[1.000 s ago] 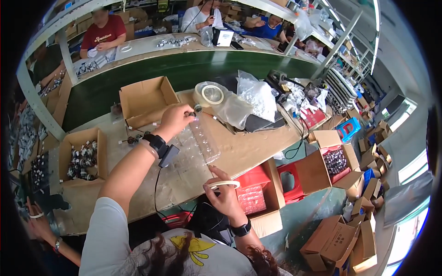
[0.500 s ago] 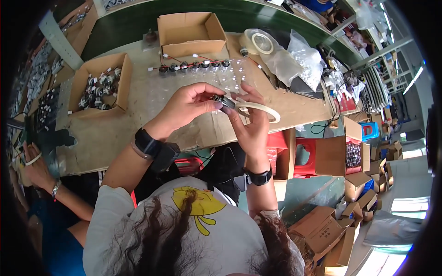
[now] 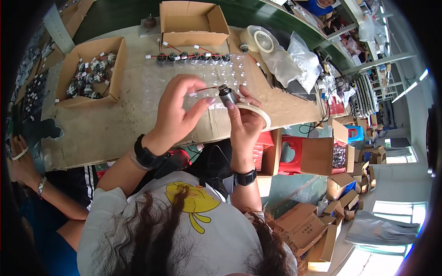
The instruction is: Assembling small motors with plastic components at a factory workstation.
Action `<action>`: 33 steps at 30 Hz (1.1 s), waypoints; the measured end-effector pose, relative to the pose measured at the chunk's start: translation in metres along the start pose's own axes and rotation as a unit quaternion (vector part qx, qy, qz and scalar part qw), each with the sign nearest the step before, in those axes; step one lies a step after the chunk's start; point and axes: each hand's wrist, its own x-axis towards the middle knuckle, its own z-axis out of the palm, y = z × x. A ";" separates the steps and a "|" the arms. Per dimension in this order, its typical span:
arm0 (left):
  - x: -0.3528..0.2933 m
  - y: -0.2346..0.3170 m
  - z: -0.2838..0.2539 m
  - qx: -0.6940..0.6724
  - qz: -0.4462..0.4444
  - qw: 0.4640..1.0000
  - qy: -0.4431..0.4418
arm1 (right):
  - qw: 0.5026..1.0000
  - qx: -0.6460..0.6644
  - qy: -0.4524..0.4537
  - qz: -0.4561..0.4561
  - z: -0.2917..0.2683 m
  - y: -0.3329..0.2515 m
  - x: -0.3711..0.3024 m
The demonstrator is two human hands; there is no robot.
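We look down on a long brown-covered worktable (image 3: 101, 133), where a cardboard box (image 3: 193, 38) sits at the far side and a second carton (image 3: 119, 64), to the left, holds heaped motors (image 3: 90, 80). Between that carton and the bags lies a clear plastic tray (image 3: 170, 78), with a row of motors (image 3: 195, 57) along its far edge. Nearer us, our left hand (image 3: 177, 112) is raised with thumb and fingers spread, and we see nothing pinched in it. Our right hand (image 3: 245, 126) grasps a small motor (image 3: 227, 96) between thumb and fingers, over the near part of the tray; a pale ring (image 3: 264, 116) rests against those fingers, though we cannot tell whether it encircles any. The motor lies just right of our left fingertips, apart from them, and the right hand is the nearer. Its long axis slants, wired end away from us and slightly left, other end toward our right palm. From that end thin wires (image 3: 208, 88) run leftward to a white plug (image 3: 192, 94) beside the left fingers.
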 end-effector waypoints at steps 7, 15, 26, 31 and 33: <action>-0.027 -0.011 0.020 -0.271 -0.265 0.917 -0.120 | 1.000 0.005 0.002 0.015 0.010 0.009 -0.003; -0.016 -0.011 0.011 -0.353 -0.276 0.890 -0.080 | 0.992 -0.073 -0.101 -0.023 0.009 -0.001 -0.003; -0.020 -0.012 0.001 -0.364 -0.256 0.889 -0.111 | 0.916 -0.319 -0.219 -0.106 0.005 -0.023 0.011; -0.020 -0.012 -0.002 -0.299 -0.264 0.905 -0.149 | 0.904 -0.336 -0.223 -0.139 0.005 -0.021 0.014; -0.020 -0.012 -0.001 -0.251 -0.261 0.918 -0.162 | 0.906 -0.331 -0.222 -0.140 0.005 -0.020 0.013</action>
